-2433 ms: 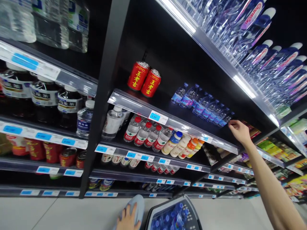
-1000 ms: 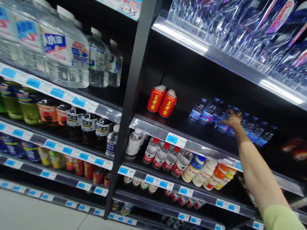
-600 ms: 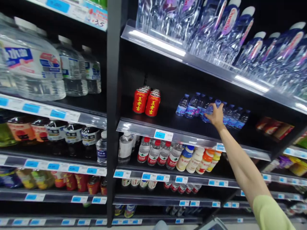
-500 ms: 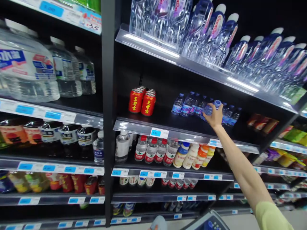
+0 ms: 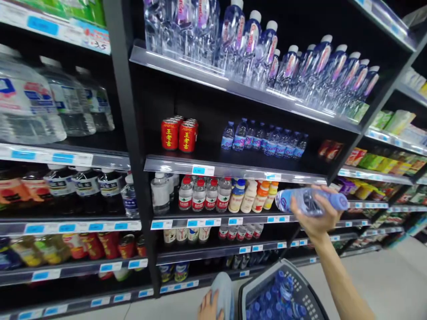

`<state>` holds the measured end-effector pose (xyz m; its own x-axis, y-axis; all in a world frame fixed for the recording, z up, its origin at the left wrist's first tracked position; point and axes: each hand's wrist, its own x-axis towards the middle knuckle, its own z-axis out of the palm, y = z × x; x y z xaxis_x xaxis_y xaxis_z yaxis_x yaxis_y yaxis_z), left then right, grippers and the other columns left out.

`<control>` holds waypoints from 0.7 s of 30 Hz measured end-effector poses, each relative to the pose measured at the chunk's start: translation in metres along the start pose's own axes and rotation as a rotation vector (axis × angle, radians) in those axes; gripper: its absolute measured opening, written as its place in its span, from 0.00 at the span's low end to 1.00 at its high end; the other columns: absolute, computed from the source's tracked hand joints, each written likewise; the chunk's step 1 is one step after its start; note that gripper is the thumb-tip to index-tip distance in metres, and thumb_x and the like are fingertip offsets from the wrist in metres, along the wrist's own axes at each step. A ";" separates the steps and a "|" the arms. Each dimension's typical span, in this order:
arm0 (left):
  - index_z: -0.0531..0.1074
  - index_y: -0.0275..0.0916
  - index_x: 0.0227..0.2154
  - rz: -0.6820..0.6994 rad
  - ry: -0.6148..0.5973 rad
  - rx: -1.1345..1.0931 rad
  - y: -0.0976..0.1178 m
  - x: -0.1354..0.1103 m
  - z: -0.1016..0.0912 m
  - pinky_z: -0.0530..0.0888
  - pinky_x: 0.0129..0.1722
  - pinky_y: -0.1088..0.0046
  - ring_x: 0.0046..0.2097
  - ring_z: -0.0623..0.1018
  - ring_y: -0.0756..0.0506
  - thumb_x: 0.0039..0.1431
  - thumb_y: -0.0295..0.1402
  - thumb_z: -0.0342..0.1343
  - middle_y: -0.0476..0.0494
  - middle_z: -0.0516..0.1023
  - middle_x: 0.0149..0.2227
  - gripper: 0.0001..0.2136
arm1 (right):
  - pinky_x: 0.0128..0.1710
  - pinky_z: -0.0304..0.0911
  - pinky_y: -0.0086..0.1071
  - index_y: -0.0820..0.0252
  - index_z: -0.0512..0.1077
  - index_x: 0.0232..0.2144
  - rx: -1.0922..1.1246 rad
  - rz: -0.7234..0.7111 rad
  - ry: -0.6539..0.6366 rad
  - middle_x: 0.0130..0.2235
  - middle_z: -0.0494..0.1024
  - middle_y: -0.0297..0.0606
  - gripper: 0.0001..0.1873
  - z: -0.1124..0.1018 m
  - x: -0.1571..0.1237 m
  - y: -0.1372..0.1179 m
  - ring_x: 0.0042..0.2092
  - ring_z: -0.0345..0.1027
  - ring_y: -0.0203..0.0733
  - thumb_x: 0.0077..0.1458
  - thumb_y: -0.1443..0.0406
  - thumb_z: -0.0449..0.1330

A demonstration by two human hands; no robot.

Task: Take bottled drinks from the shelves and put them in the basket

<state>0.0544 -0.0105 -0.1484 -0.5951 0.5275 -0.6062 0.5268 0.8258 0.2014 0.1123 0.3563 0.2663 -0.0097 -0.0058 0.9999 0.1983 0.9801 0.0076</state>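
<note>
My right hand (image 5: 315,218) is wrapped round a small water bottle (image 5: 305,201) with a blue cap, tilted nearly level in front of the shelves. Below it stands a grey shopping basket (image 5: 245,289) holding several blue-capped water bottles (image 5: 283,289). At the bottom of the view my left hand (image 5: 210,306) rests against my knee (image 5: 223,291), fingers stretched out and nothing seen in them. A row of matching small bottles (image 5: 267,140) stands on the middle shelf, to the right of red drink cans (image 5: 179,134).
Large water bottles (image 5: 253,44) line the shelf above. A lower shelf (image 5: 180,222) carries red-capped bottles (image 5: 205,195) and milk drinks (image 5: 255,195). A black upright post (image 5: 128,133) divides the racks. Pale floor (image 5: 383,280) shows at the lower right.
My right hand has drawn the water bottle away from the middle shelf and down. The view has shifted, and the basket with its bottles and my left hand now show more fully.
</note>
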 end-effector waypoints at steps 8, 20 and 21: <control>0.81 0.81 0.46 0.222 -0.062 -0.592 0.004 -0.067 0.020 0.64 0.73 0.53 0.69 0.74 0.30 0.49 0.63 0.50 0.54 0.83 0.59 0.22 | 0.45 0.79 0.49 0.56 0.76 0.50 0.097 0.561 -0.299 0.51 0.81 0.47 0.20 -0.144 -0.144 -0.119 0.48 0.81 0.54 0.55 0.65 0.73; 0.72 0.65 0.63 0.082 -0.649 -1.155 0.038 -0.171 -0.011 0.79 0.53 0.40 0.58 0.83 0.25 0.36 0.68 0.66 0.40 0.84 0.58 0.46 | 0.45 0.76 0.50 0.50 0.78 0.40 0.006 1.633 -0.346 0.41 0.84 0.39 0.17 -0.232 -0.349 -0.273 0.43 0.80 0.56 0.56 0.48 0.66; 0.71 0.59 0.64 0.085 -0.649 -1.138 0.038 -0.171 -0.007 0.79 0.56 0.42 0.60 0.82 0.26 0.34 0.62 0.72 0.36 0.82 0.61 0.48 | 0.49 0.75 0.50 0.52 0.78 0.41 0.035 1.698 -0.347 0.43 0.84 0.40 0.18 -0.237 -0.353 -0.271 0.45 0.80 0.55 0.57 0.48 0.64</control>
<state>0.1723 -0.0681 -0.0320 -0.0195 0.6583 -0.7525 -0.4458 0.6680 0.5958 0.2940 0.0461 -0.0865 -0.0239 0.9875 -0.1557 0.1905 -0.1484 -0.9704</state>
